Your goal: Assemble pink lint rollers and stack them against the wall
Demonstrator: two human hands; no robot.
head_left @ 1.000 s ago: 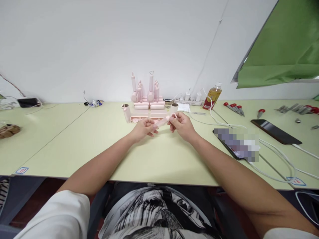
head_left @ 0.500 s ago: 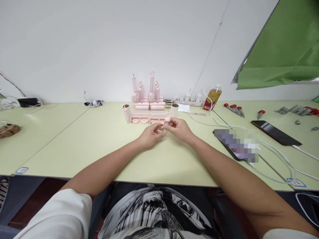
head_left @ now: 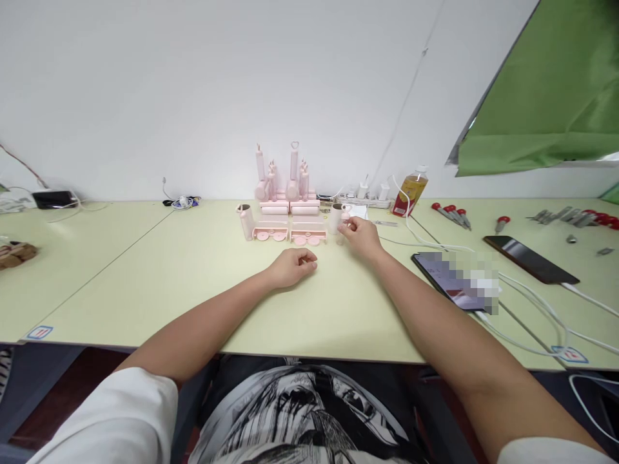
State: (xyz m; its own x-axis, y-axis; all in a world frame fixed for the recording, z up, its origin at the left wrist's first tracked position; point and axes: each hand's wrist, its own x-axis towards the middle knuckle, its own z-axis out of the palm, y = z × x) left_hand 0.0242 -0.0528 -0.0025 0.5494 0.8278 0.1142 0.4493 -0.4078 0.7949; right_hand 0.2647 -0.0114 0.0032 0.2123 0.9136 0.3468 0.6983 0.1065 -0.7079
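My right hand (head_left: 362,237) pinches a small clear tube with a pink cap (head_left: 345,216) and a loop on top. It holds the tube upright, just in front of a pale cylindrical cup (head_left: 335,219). My left hand (head_left: 293,267) lies on the table, its fingers loosely curled and the thumb apart, with nothing visible in it. Beyond my hands are two pink open trays (head_left: 308,237) with round discs along their fronts. A second pale cylinder (head_left: 246,222) stands to their left, a pink loop showing at its rim.
Several pink tubes (head_left: 294,167) stand behind the trays by the wall. A drink bottle (head_left: 410,192), a power strip (head_left: 377,202), phones (head_left: 529,259) with white cables, and red-ended tools (head_left: 452,212) lie to the right. Brown blocks (head_left: 17,253) sit at far left.
My right hand has carried the tube to the right and away from me, to the cup. My left hand has let go of it and stays on the table, fingers more curled.
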